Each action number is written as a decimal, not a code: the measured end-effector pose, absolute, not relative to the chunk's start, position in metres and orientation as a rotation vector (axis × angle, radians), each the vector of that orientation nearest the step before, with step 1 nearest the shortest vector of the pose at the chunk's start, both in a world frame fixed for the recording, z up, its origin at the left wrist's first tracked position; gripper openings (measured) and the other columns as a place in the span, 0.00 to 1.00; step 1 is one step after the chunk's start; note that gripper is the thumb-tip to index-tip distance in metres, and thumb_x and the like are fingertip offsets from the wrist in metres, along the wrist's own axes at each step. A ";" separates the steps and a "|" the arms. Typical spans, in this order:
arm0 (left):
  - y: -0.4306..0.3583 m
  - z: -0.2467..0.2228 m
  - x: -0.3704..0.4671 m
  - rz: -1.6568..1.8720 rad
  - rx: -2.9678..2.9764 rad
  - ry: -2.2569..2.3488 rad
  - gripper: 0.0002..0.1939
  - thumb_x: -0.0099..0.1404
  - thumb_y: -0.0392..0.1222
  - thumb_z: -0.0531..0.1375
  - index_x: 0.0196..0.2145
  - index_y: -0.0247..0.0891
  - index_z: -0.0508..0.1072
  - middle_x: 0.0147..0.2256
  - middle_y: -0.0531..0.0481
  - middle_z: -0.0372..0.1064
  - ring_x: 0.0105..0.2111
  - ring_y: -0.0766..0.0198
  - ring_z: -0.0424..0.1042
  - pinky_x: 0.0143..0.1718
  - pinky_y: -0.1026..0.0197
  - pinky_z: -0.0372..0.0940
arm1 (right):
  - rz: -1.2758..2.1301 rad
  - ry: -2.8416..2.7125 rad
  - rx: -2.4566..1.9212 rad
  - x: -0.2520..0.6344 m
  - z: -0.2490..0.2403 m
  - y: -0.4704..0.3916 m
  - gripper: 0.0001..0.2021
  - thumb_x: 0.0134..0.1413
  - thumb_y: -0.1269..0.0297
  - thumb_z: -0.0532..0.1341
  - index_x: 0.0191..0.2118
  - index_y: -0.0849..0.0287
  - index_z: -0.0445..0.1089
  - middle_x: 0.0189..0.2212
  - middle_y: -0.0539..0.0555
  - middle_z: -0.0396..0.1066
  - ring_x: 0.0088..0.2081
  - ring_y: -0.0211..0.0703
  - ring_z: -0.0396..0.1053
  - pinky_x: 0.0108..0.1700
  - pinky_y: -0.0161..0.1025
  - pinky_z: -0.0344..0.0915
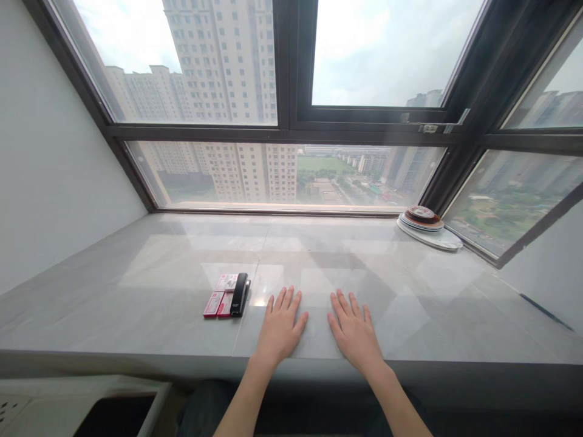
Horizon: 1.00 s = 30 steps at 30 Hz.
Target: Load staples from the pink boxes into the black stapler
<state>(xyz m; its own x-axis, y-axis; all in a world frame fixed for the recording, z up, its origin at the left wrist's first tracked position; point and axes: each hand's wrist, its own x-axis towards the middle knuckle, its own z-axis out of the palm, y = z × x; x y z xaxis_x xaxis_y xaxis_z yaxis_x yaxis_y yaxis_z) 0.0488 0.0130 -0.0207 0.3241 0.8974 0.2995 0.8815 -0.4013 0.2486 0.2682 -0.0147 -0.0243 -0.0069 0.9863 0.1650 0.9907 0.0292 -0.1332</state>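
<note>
My left hand [281, 325] lies flat on the grey stone windowsill [159, 273], palm down with its fingers a little apart. To its left sits a black stapler [239, 296], resting on or against several small red and white boxes [214, 304]. A gap separates that hand from the stapler. My right hand [354, 328] is also flat on the sill, palm down, fingers spread and holding nothing. Bare sill shows between the two hands.
A stack of plates or round mats [430, 238] stands in the far right corner by the window frame [282, 135]. A thin dark strip [545, 311] lies along the right wall. Below the sill's front edge, at lower left, is a pale container [50, 403].
</note>
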 end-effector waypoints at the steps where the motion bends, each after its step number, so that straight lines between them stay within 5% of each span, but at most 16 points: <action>1: 0.013 -0.021 0.049 0.615 2.524 1.696 0.28 0.75 0.55 0.46 0.70 0.51 0.53 0.72 0.50 0.45 0.72 0.51 0.43 0.70 0.38 0.42 | -0.031 -2.087 -2.052 0.268 -0.025 -0.015 0.29 0.71 0.52 0.42 0.74 0.46 0.44 0.74 0.45 0.40 0.74 0.53 0.33 0.71 0.60 0.32; 30: 0.014 -0.022 0.048 0.615 2.523 1.692 0.29 0.75 0.55 0.46 0.70 0.52 0.53 0.71 0.51 0.46 0.72 0.51 0.43 0.70 0.38 0.42 | -0.006 -2.081 -2.056 0.267 -0.021 -0.016 0.29 0.71 0.51 0.42 0.74 0.45 0.44 0.74 0.46 0.41 0.74 0.53 0.33 0.71 0.60 0.33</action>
